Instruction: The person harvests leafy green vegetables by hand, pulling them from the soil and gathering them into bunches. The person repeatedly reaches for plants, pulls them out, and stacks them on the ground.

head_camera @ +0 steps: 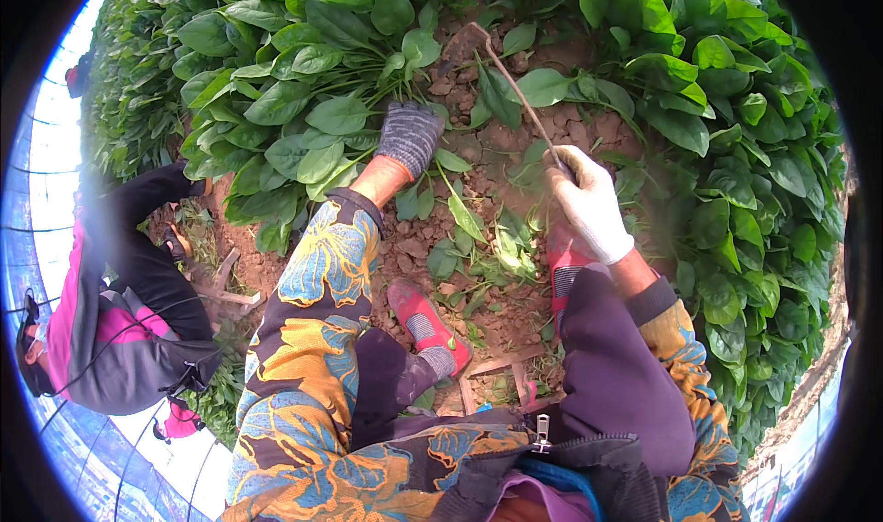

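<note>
My left hand (411,133), in a grey knit glove with an orange cuff, is closed around the base of a bunch of leafy spinach-like plants (338,115). In a white glove, my right hand (581,189) grips the end of a thin, rusty metal hand hoe (516,87). The hoe's bent head reaches up and left to the soil, beside the stems and above my left hand. Loose green leaves (507,246) lie on the crumbly brown soil (410,246) between my two hands and my feet.
Dense leafy rows rise at the upper left and along the right (724,177). My red shoes (428,325) stand on the soil, with a wooden frame (493,367) near them. A person (131,342) crouches at the left; other people are farther off behind.
</note>
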### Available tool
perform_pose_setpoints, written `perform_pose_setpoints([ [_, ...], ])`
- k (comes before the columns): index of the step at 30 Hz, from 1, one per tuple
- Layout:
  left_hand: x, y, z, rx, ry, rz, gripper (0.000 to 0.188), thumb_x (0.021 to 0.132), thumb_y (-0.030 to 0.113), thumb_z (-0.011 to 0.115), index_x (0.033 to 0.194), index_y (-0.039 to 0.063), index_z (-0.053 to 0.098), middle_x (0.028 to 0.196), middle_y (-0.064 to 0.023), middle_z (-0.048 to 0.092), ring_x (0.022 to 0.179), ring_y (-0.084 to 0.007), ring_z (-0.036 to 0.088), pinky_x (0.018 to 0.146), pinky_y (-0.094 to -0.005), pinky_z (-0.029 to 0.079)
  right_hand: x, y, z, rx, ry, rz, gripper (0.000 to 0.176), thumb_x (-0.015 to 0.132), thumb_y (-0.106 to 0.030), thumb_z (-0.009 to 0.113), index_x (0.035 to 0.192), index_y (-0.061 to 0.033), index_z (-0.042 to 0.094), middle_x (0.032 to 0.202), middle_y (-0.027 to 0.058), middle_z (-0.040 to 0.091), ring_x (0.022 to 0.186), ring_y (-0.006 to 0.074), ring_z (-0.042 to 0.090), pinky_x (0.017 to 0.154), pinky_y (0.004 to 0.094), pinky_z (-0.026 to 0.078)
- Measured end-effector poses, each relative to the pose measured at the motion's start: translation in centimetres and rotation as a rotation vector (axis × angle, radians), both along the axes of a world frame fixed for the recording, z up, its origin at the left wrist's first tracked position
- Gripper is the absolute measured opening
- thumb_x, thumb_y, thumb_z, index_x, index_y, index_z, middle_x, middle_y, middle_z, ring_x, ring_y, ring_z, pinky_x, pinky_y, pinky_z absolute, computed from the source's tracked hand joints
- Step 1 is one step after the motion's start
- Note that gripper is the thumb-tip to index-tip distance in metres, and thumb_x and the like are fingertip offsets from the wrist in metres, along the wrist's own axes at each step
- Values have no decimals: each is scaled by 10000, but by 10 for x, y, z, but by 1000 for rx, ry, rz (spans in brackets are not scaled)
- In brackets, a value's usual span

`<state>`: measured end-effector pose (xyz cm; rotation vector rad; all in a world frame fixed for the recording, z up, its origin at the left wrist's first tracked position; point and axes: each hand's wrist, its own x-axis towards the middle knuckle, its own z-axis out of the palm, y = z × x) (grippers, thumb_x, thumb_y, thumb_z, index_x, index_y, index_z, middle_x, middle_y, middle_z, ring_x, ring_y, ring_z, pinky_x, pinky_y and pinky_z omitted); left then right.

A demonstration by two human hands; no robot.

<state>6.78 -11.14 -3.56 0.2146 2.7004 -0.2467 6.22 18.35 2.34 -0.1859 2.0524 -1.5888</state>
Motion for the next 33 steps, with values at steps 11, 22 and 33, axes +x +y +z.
perform_pose_setpoints([
  [11, 27, 6, -2, -395, 28, 97, 579, 878, 274, 612, 1412, 84, 495, 1482, -157, 447, 1399, -345, 366, 1065, -696, 274, 22, -11, -46, 140, 130, 168, 286, 950, -169, 572, 1182, -2, 549, 901, 247, 666, 842, 405, 664, 730, 415, 516],
  [22, 6, 4, -5, -283, -144, 229, 349, 901, 194, 576, 1230, 114, 659, 1105, -128, 720, 1156, -312, 610, 1031, -691, 297, 23, -28, -80, 302, 240, 283, 308, 981, -203, 517, 1207, 4, 483, 842, 279, 647, 821, 468, 632, 697, 499, 500],
  [33, 3, 2, -4, -248, -119, 213, 224, 890, 178, 591, 1027, 129, 762, 1018, -122, 750, 1048, -317, 681, 984, -627, 387, 48, -30, -81, 257, 131, 235, 289, 987, -184, 505, 1207, 2, 484, 849, 298, 644, 828, 484, 630, 706, 523, 493],
])
